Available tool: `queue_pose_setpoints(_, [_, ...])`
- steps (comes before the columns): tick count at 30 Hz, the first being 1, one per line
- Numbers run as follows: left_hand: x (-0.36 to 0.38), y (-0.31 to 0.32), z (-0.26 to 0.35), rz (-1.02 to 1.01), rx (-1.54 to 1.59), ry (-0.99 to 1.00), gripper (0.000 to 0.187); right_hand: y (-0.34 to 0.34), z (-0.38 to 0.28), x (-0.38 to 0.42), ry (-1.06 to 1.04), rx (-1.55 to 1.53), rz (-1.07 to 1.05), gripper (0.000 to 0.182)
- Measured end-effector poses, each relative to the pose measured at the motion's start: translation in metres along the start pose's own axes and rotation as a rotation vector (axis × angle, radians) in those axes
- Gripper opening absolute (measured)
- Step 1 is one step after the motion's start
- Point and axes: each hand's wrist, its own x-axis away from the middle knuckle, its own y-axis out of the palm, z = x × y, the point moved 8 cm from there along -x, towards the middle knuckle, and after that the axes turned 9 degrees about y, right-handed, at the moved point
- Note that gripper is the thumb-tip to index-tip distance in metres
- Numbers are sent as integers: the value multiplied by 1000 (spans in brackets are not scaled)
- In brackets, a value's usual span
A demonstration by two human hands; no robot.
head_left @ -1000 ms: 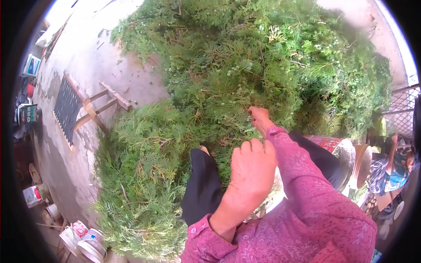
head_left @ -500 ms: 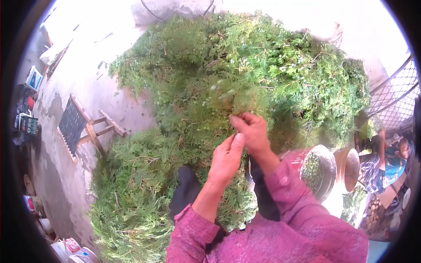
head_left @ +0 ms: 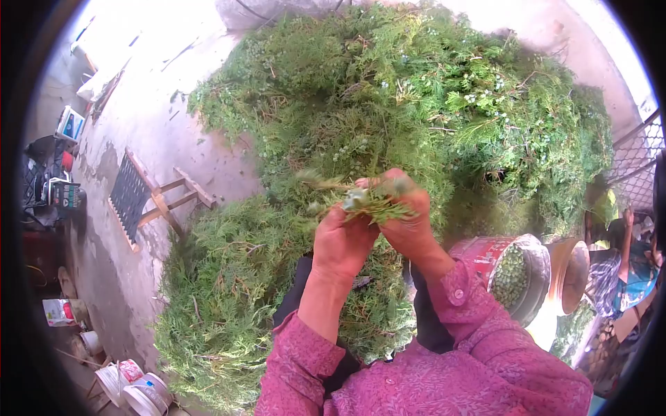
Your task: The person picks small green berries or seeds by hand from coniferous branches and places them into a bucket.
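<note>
A leafy evergreen sprig with pale green cones [head_left: 357,201] is between my two hands, above a large heap of cut evergreen branches [head_left: 236,277]. My left hand [head_left: 342,244] is closed around the lower side of the sprig, thumb upward. Against its right side, my right hand [head_left: 411,216] has its fingers curled onto the same sprig, and they are slightly blurred. Some fingertips are hidden behind the leaves. To the right of my right forearm, a red and white bucket [head_left: 479,254] leans toward me with many small green cones [head_left: 510,277] inside.
Beside the bucket stands a brownish bucket [head_left: 574,277]. A wooden folding stool with a dark woven seat [head_left: 132,201] is on the concrete floor at left. White buckets [head_left: 142,392] stand lower left. Wire mesh [head_left: 638,163] and another person [head_left: 635,270] are at far right.
The sprig, upright above my fingers earlier, now lies sideways across both hands. My right hand has come down beside my left. The whole view has shifted slightly.
</note>
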Motion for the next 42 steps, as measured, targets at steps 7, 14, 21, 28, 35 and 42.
queue_pose_setpoints(7, [-7,13,0,-223,239,-134,30,1,-9,1,-65,-46,-153,29])
queue_pose_setpoints(14, [-7,-6,33,60,-256,101,18,8,-5,5,41,-98,-259,28])
queue_pose_setpoints(21, [-4,3,41,113,-221,185,9,17,40,11,584,-608,-247,39])
queue_pose_setpoints(28, [-2,4,50,79,-356,197,8,12,60,14,439,-62,-379,23])
queue_pose_setpoints(35, [-5,-9,68,143,-350,272,9,26,43,15,913,-1092,-286,17])
queue_pose_setpoints(42, [1,4,64,168,-530,305,13,27,60,10,826,-788,-281,19])
